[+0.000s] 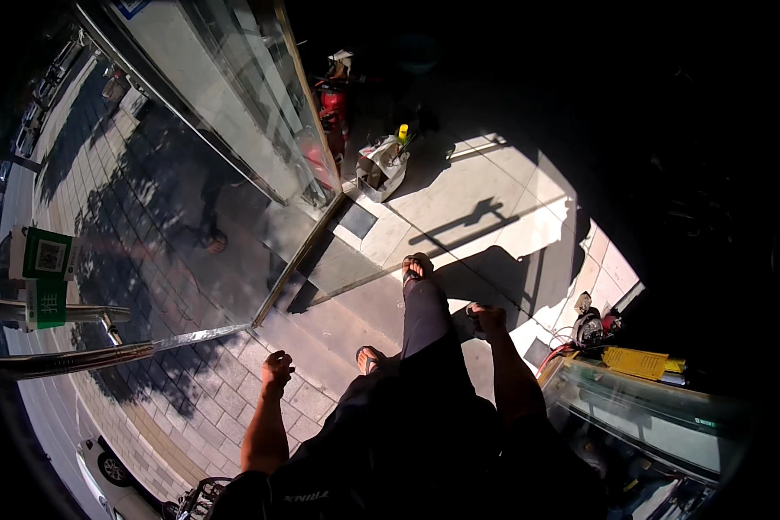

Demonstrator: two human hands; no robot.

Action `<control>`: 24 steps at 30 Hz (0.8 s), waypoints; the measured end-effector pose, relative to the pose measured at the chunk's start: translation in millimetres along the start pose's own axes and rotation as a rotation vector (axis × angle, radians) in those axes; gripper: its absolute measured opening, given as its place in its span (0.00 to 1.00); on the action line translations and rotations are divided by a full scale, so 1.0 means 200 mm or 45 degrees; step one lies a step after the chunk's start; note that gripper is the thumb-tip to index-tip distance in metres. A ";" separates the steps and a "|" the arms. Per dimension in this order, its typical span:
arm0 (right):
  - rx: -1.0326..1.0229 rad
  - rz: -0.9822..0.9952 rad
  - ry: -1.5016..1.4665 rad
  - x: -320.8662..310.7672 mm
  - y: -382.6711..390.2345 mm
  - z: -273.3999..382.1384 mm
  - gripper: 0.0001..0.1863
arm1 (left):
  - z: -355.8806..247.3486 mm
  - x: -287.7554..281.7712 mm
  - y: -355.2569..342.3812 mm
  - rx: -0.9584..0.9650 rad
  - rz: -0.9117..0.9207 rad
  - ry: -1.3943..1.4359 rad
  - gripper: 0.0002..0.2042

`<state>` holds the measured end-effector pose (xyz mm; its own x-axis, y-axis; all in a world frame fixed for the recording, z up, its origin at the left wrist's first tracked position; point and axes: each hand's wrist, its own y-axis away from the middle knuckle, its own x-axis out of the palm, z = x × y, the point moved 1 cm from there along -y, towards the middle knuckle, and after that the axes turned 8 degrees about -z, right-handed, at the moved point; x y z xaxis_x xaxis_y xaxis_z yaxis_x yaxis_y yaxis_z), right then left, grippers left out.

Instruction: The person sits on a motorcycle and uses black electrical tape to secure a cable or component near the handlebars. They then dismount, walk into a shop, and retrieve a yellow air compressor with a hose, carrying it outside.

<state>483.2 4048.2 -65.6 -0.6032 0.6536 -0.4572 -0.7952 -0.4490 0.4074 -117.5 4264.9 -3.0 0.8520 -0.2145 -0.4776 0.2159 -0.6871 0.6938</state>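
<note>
My left hand (276, 368) hangs in the air left of my legs, fingers loosely curled and apart, with nothing visible in it. My right hand (488, 316) is closed on something small and dark that I cannot make out, right of my forward leg. My sandalled right foot (416, 269) is on the pale tiled floor inside a doorway. My left foot (369, 360) is farther back on a beige step (329, 329). A glass door (234, 104) with a metal frame stands ahead to the left.
A bag (381, 165) and a red object (332, 104) stand beside the door. Tools (589, 328) and yellow sheets (634, 361) lie by a glass panel (641, 416) at right. Metal rails (78, 360) with green signs (48, 260), paving (217, 390) and a parked car (108, 477) are at left.
</note>
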 end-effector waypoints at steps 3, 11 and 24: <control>0.315 0.073 -0.152 0.20 -0.48 0.30 0.12 | -0.10 0.09 -0.08 -0.124 -0.016 -0.065 0.26; 0.342 0.049 -0.336 0.60 -1.35 1.97 0.18 | -0.53 0.26 0.39 -0.457 -0.137 -0.019 0.26; 0.319 0.507 0.745 0.42 -1.28 1.81 0.16 | -1.18 0.48 0.56 -0.029 -0.207 0.169 0.29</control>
<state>659.1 4438.2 78.2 -0.8321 0.0083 -0.5546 -0.5143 -0.3858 0.7659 100.2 4331.1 156.3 0.8600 -0.0080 -0.5102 0.3649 -0.6893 0.6259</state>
